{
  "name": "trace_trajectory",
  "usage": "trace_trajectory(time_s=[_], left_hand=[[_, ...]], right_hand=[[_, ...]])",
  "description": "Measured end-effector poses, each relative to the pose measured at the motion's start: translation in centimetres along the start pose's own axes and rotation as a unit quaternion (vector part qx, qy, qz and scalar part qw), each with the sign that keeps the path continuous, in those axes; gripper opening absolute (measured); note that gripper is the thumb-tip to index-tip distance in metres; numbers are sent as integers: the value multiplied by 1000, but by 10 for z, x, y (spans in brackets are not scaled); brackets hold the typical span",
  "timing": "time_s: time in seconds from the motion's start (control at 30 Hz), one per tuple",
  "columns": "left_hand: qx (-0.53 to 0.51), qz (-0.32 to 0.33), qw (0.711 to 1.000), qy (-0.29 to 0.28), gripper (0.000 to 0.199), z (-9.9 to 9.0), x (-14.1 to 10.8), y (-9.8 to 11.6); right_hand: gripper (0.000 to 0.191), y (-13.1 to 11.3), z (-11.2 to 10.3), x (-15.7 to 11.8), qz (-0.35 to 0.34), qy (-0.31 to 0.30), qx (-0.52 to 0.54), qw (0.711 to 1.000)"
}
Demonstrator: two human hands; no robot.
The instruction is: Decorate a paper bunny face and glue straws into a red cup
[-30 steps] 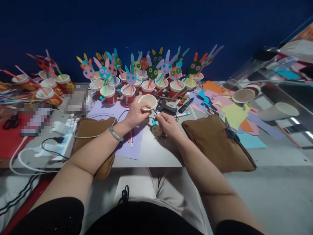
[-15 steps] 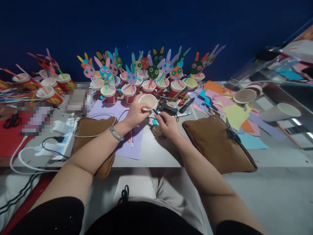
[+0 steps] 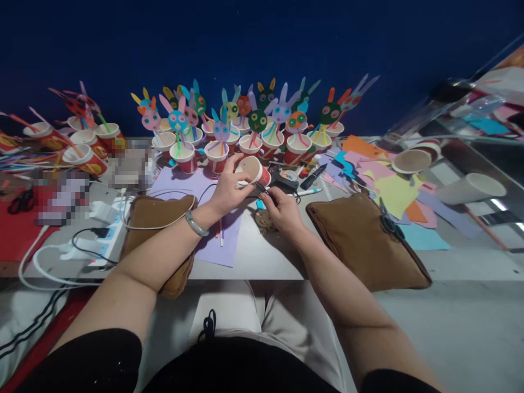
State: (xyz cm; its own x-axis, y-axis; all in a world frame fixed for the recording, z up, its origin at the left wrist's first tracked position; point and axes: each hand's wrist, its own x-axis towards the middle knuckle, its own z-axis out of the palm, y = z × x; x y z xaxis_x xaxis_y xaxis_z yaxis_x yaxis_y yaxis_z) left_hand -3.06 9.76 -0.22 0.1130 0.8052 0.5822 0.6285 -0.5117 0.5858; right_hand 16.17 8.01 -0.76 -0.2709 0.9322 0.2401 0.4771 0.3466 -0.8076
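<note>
A red paper cup (image 3: 250,168) with a pale inside tilts to the left, its mouth facing my left hand (image 3: 230,188). The fingers of that hand are at its rim and its near side. In my right hand (image 3: 282,208) a small dark pen-like tool (image 3: 260,188) is pinched, its tip close to the cup's near side. Just behind that hand lies a black glue gun (image 3: 281,179). Small round face pieces (image 3: 262,218) rest on the table below the cup.
Rows of red cups (image 3: 183,158) with paper rabbit heads stand at the back. Brown pouches (image 3: 364,240) lie on both sides. Paper scraps (image 3: 395,196) and scissors (image 3: 392,225) are at the right, a white power strip (image 3: 109,240) at the left. Purple paper (image 3: 213,251) lies centrally.
The cup has tipped over, so that its red side now shows at the right. My left fingers have spread further around the rim. The pouches and rabbit cups stay as they were.
</note>
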Motion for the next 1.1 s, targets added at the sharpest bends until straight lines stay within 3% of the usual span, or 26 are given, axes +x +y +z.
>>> trace_trajectory(time_s=[0.2,0.4,0.63,0.83,1.0,1.1], left_hand=[[1,-3,1000,11,8,-2,0,6],[10,13,1000,15,5,-1,0,3],[2,14,1000,25,3,-1,0,6],[19,23,999,19,4,-2,0,5],[29,20,999,21,3,-1,0,4],[21,24,999,27,4,-1,0,4]], right_hand=[[43,2,0,4,44,-52,122,990],[35,2,0,1,-4,18,18,1000],[48,0,-1,3,85,-82,173,978],[35,-1,-1,1,3,11,28,1000],[44,-3,-1,3,90,-84,169,978],[44,-2,0,3,80,-73,162,981]])
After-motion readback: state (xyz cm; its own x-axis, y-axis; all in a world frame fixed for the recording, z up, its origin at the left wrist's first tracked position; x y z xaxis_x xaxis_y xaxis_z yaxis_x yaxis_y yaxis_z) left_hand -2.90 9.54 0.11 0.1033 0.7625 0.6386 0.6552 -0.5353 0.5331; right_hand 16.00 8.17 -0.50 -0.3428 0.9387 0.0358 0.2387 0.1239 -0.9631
